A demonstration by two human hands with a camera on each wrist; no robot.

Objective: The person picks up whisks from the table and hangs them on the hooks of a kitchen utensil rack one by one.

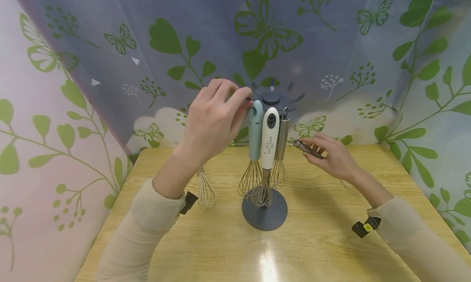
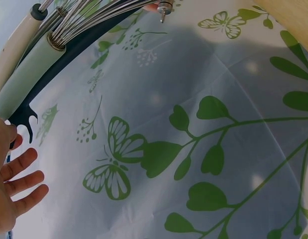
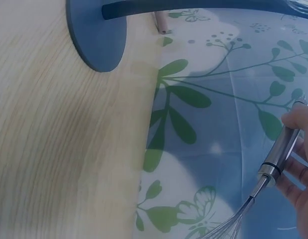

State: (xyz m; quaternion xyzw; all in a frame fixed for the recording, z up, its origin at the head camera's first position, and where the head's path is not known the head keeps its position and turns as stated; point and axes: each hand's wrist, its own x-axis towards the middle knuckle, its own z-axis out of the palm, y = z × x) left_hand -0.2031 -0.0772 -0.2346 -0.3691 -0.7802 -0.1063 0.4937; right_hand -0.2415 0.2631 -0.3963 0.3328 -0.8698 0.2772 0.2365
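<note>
I report my right hand [image 1: 333, 155] curled round the steel handle of a wire whisk [image 1: 309, 148], thumb on one side and fingers on the other, with no visible gap at the handle. The hanging loop juts from this grip to the left, toward the dark whisk stand [image 1: 271, 97]; the wire end trails off on the opposite side, as the right wrist view confirms. The long axis is found slanting sideways, whereas the hung whisks hang upright. The stand's ring of hooks lies left of and above this grip, so the loop faces the correct side but sits below hook level. My left hand [image 1: 217, 114] is the nearer to the hooks: its thumb and forefinger are pinched on a hook, the other three fingers loosely extended. Just right of that pinch hang a teal-handled whisk [image 1: 254, 135] and a white-handled whisk [image 1: 270, 143]; a steel-handled hanging whisk [image 1: 283, 139] occupies the side closest to the held loop. Whether loop and hanging handle touch, I cannot tell. Below my left wrist, another whisk [image 1: 207, 190] is noted on the wooden table [image 1: 220, 249].
</note>
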